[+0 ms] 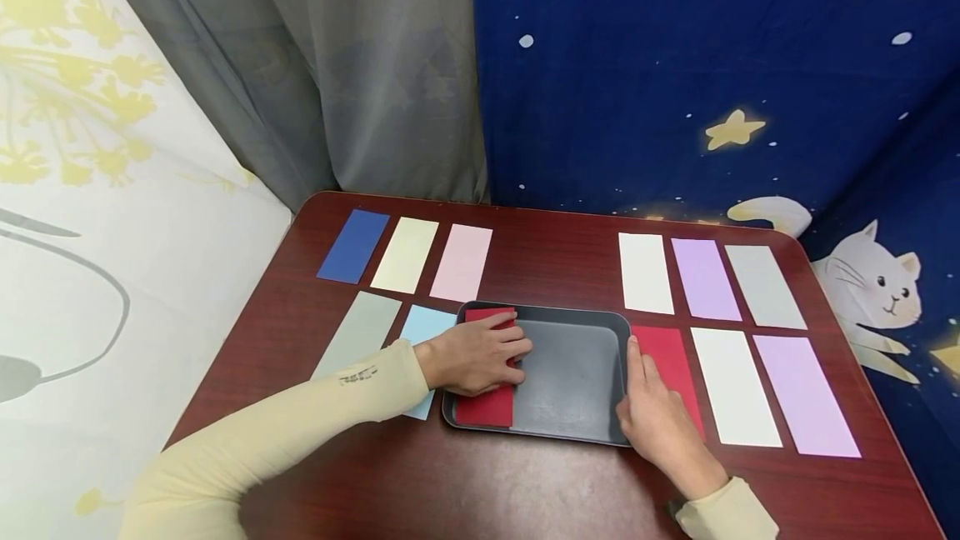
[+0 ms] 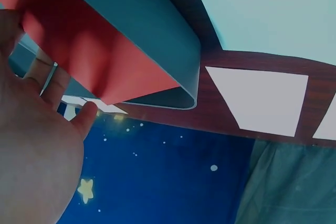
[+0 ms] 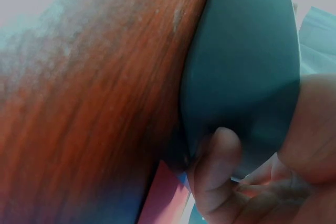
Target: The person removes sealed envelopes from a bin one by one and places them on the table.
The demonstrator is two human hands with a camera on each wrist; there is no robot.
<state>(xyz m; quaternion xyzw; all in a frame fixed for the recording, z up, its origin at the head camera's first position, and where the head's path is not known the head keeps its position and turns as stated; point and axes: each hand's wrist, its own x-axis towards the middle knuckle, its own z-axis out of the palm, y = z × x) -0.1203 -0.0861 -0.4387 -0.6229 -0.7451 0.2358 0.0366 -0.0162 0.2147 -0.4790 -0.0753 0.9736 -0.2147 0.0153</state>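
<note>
A dark grey tray (image 1: 570,373) lies on the table's near middle. Inside it, along its left side, is a red card (image 1: 483,412), also large in the left wrist view. My left hand (image 1: 483,357) rests across this card, fingers spread and slightly bent over its right edge. At the tray's right end, my right hand (image 1: 660,419) holds the rim by the near corner. In the right wrist view, a fingertip (image 3: 226,140) presses the tray's outer wall. A second red card (image 1: 667,357) lies just right of the tray, partly hidden by the right hand.
Left of the tray lie a blue card (image 1: 354,246), a cream card (image 1: 405,255), a pink card (image 1: 461,262), a grey-green card (image 1: 360,332) and a light-blue card (image 1: 427,323), partly under my left arm. White, lilac and grey cards (image 1: 765,286) lie on the right. Curtains hang behind the table.
</note>
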